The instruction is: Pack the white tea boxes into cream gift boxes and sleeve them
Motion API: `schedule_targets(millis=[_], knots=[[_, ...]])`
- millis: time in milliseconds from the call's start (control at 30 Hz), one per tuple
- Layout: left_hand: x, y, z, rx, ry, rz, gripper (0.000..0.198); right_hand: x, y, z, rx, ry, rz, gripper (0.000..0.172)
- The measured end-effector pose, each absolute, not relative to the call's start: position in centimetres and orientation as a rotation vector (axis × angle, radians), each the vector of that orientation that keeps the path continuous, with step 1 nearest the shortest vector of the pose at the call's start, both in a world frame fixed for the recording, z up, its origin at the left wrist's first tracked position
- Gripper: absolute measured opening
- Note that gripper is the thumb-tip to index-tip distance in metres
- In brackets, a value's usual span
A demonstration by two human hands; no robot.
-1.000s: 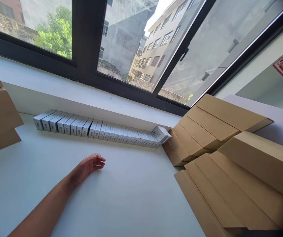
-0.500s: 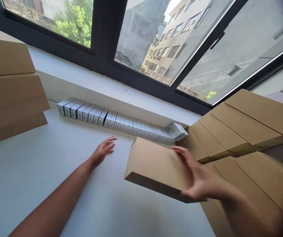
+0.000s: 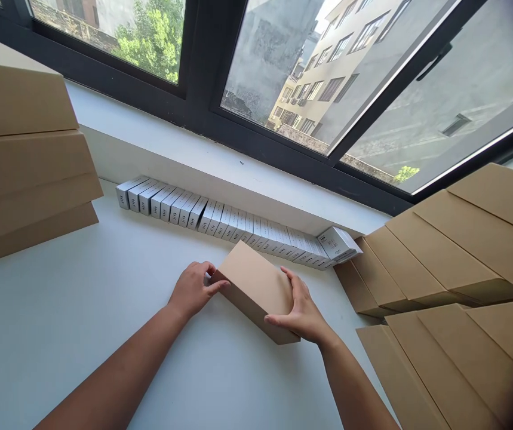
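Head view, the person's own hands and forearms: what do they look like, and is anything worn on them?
The left hand and right hand are bare, with no gloves, rings or watch visible. The left forearm and right forearm show no sleeves, bracelets or cables.

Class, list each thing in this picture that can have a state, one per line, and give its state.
Left hand: gripping the box's left end
Right hand: gripping its right end
Brown box: no opening visible
Small white boxes: standing in a row; rightmost angled differently
Left-side cartons: stacked
Right-side cartons: slanted, in two rows
Window: cannot tell whether latched
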State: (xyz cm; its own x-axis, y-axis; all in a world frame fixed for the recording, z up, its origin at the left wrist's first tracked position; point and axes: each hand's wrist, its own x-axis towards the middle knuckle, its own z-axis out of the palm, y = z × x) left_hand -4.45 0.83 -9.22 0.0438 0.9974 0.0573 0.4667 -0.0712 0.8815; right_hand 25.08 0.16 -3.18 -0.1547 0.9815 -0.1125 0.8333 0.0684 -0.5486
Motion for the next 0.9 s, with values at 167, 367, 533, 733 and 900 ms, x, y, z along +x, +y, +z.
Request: schedule_targets(millis=[167, 367, 533, 733, 900], knots=[[-3.8, 0.3, -8.8, 1.704, 1.663, 0.967, 0.049, 24.4, 0.2, -3.6, -1.823, -2.04, 0.621, 0.117], [-4.1, 0.0, -8.5, 1.648, 1.554, 1.004, 0.061, 24.4, 0.8, -4.9, -1.731, -1.977, 0.528, 0.082], [-5.3, -0.6, -7.2, 1.797, 1.283, 1.057, 0.057, 25.0, 1.3, -6.2, -1.461, -1.682, 0.843, 0.058], [-6.2, -2.0, -5.2, 1.841, 0.943, 1.227, 0.051, 23.7, 1.5, -7.2, -1.184, -1.039, 1.111, 0.053], [-7.3, -1.5, -4.1, 1.536, 1.149, 0.803, 0.057, 23.8, 2.2, -7.5, -1.122, -0.838, 1.192, 0.057]])
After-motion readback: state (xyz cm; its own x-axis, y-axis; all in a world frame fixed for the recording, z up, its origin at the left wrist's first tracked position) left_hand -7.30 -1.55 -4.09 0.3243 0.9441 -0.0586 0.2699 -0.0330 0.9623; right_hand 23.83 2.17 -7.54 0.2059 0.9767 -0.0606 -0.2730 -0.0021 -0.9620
